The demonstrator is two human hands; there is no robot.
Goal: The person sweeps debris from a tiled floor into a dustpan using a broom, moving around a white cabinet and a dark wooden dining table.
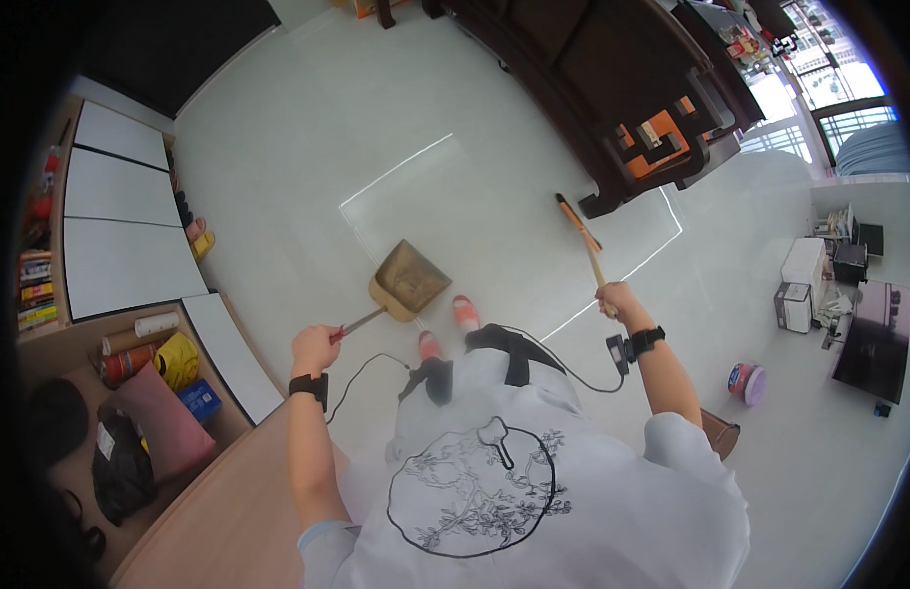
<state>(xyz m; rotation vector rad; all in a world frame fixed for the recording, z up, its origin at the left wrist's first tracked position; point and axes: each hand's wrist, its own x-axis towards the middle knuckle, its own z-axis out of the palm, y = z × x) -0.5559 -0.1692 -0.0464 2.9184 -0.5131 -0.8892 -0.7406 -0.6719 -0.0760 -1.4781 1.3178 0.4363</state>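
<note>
My left hand is closed around the red grip of a dustpan, whose metal shaft runs up to a tan, worn pan over the pale floor, just ahead of my feet. In my right hand is the light handle of a long brush with an orange head and dark bristles. The brush's far end lies close to the foot of the dark wooden bench, well to the right of the dustpan. Both wrists wear black straps, and a cable hangs from each side.
White-fronted cabinets and an open cubby with a pink cushion line the left. Shoes stick out beneath the cabinets. Right of me are a purple-and-pink bucket, a brown bin, boxes and a television.
</note>
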